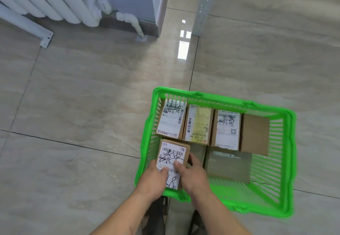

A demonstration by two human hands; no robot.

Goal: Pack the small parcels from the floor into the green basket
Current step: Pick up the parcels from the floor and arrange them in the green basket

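Note:
A green plastic basket (287, 161) stands on the tiled floor at the lower right. Along its far side sit several small cardboard parcels: one with a white label (170, 119), one with a yellow label (197, 124), another labelled one (226, 130) and a plain brown one (254, 133). A flat grey parcel (228, 166) lies in the near half. At the near left corner, my left hand (153, 180) and my right hand (193, 175) both grip a labelled parcel (172, 156) from its two sides, inside the basket.
A white radiator (46, 1) with a pipe (132, 23) runs along the wall at the top left. A grey post (204, 6) stands at the top middle. Glossy beige floor tiles (82, 96) spread all around the basket.

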